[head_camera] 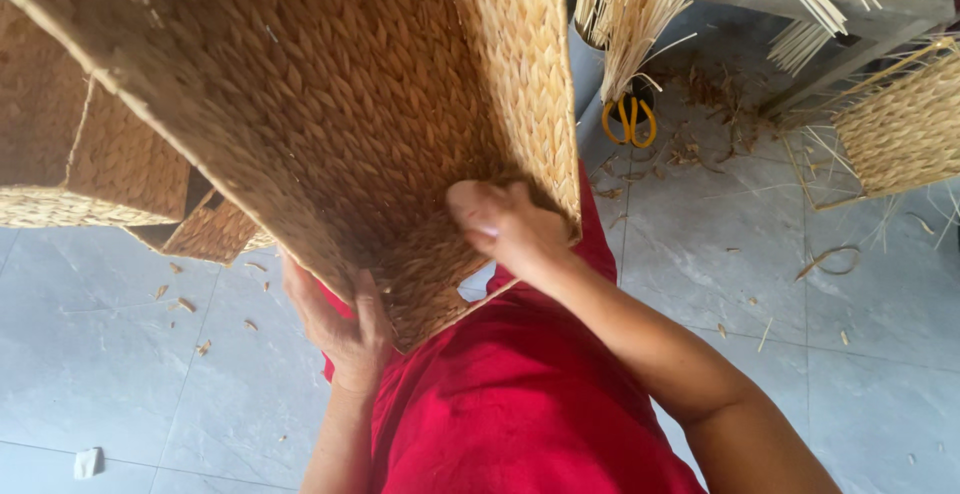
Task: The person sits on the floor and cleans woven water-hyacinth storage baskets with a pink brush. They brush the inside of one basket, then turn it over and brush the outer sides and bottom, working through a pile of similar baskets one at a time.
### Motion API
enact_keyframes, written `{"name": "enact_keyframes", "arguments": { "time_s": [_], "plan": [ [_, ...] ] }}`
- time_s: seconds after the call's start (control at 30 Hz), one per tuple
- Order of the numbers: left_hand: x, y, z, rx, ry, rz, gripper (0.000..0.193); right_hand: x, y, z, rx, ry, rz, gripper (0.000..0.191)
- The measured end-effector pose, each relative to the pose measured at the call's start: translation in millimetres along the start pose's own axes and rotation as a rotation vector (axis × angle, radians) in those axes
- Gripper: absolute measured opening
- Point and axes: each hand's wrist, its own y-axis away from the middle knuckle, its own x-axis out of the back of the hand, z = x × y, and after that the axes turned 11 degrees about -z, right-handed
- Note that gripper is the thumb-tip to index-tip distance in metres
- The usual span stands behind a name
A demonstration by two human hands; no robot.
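A large woven straw basket (330,84) is tipped toward me over my lap, its open inside facing the camera. My left hand (340,324) grips its lower rim from outside, thumb over the edge. My right hand (505,224) is inside the basket at the bottom corner, fingers curled and pressed against the weave; whether it pinches a strand is unclear. My legs are covered in red cloth (520,404).
More woven baskets (90,164) stand at the left on the grey tiled floor (120,354). Yellow-handled scissors (629,120) lie beyond the basket beside bundles of straw (640,4). A half-woven basket (900,134) sits at right. Straw scraps litter the floor.
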Motion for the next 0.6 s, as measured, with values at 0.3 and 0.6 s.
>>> {"name": "enact_keyframes", "arguments": {
  "time_s": [0.3,0.6],
  "plan": [
    [19,40,5,0.598,0.056,-0.418,0.098,7,1,-2,-0.096,-0.018,0.112,0.074],
    [-26,68,-43,0.908,1.117,-0.383,0.049,-3,4,4,-0.013,-0.06,0.303,0.061]
  ]
}}
